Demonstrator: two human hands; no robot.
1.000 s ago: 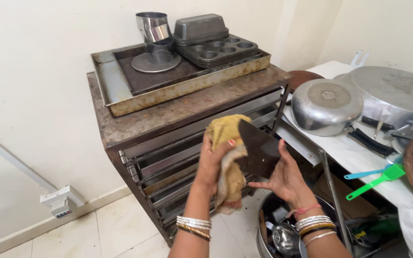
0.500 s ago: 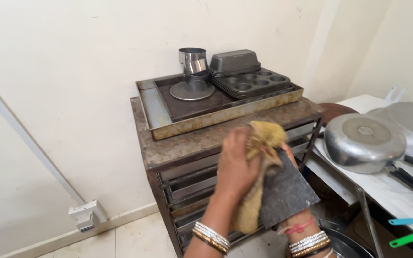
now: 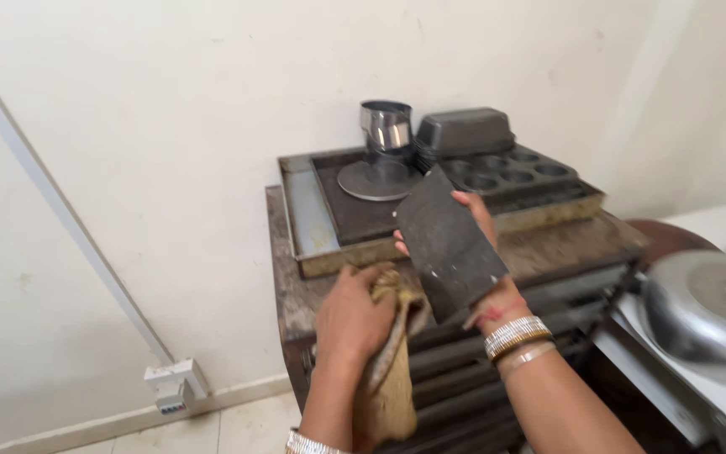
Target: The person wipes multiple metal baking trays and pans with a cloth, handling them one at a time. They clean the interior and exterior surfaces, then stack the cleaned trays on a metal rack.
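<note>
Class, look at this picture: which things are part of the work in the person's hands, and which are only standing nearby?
In hand:
dark flat metal plate, held up by the right hand
yellow cloth, gripped by the left hand

Standing nearby:
large baking tray on the rusty rack
muffin tin
loaf tin
steel rings
upturned steel pan

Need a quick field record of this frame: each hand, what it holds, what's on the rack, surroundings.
left hand: grips a yellow-brown cloth, bunched, hanging below the fist
right hand: holds up a dark flat metal plate, tilted, fingers behind it
rack: rusty metal top, tray slides below
on rack: large baking tray holding a muffin tin, loaf pan and steel ring moulds
right edge: upturned aluminium pan, blurred
wall: white socket box near the floor
</note>
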